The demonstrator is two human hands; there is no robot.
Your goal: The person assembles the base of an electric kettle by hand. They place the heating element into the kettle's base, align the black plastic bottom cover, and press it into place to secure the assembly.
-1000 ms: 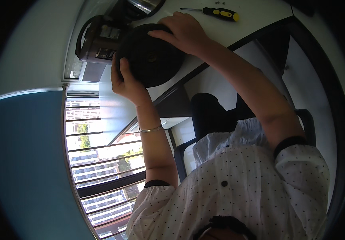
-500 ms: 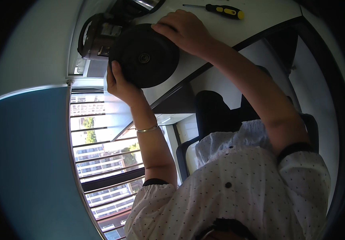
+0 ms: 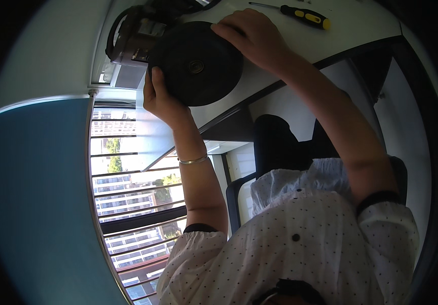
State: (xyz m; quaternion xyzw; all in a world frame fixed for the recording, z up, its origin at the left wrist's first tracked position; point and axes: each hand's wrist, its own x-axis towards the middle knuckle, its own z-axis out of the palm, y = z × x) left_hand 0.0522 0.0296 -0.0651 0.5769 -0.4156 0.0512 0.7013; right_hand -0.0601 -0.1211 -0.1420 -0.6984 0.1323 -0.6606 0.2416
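A round black kettle base (image 3: 214,84) is held over the near side of the white desk, its flat face and the small metal ring at its centre toward me. My left hand (image 3: 165,104) grips its lower left rim, thumb on the face and the other fingers behind. At the upper right rim, my right hand (image 3: 257,38) is closed with its thumb against the edge; its fingertips are partly hidden. Close behind the disc, on the left, stands a dark brown kettle (image 3: 130,43) with a curved handle.
A black and yellow screwdriver (image 3: 307,18) lies on the white desk (image 3: 358,23) beyond my right hand, with tiny bits near it. A dark, shiny object (image 3: 198,4) sits at the far edge. The barred window (image 3: 122,168) and blue panel (image 3: 36,193) are on the left.
The kettle base and both hands appear slightly farther right and up in the picture, but the kettle and screwdriver shift too, so the view has moved. The grip looks the same.
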